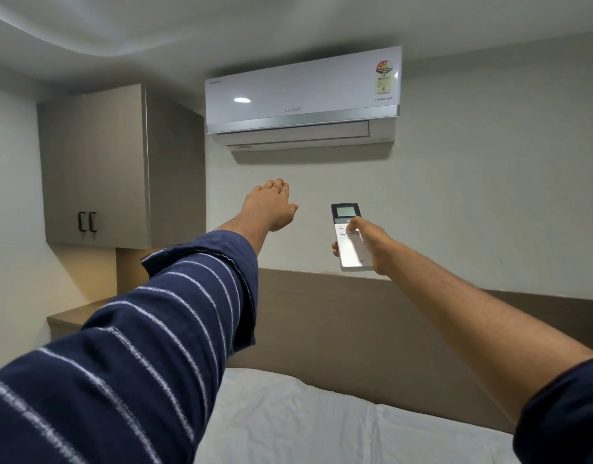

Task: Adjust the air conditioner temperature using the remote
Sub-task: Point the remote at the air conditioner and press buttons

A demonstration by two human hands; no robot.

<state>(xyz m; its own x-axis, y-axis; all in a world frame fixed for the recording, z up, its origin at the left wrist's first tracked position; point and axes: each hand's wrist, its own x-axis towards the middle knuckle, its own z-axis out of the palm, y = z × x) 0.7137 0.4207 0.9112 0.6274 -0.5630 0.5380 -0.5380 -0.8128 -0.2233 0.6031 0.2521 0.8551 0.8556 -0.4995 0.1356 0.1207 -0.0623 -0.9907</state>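
My right hand (368,244) is stretched out ahead of me, wrapped around the remote (350,237), which I hold upright with its dark screen end up and pointed toward the far wall. My thumb lies across the front of it, on the round buttons just below the screen, and one fingertip shows past its left edge. The remote sits in the air below the air conditioner (303,98), a little right of its middle and well apart from it.

My left hand (271,205) is empty, raised with the fingers loosely spread and reaching toward the far wall, below the left part of the unit. Its striped navy sleeve (147,329) covers the arm to the forearm.

The air conditioner is mounted high on the far wall, white with a silver strip, a star-rating sticker at its right end. To its left hangs a grey wall cabinet (97,165). Near me is the bed (321,426) with a white sheet, its brown headboard (338,323) against the wall.
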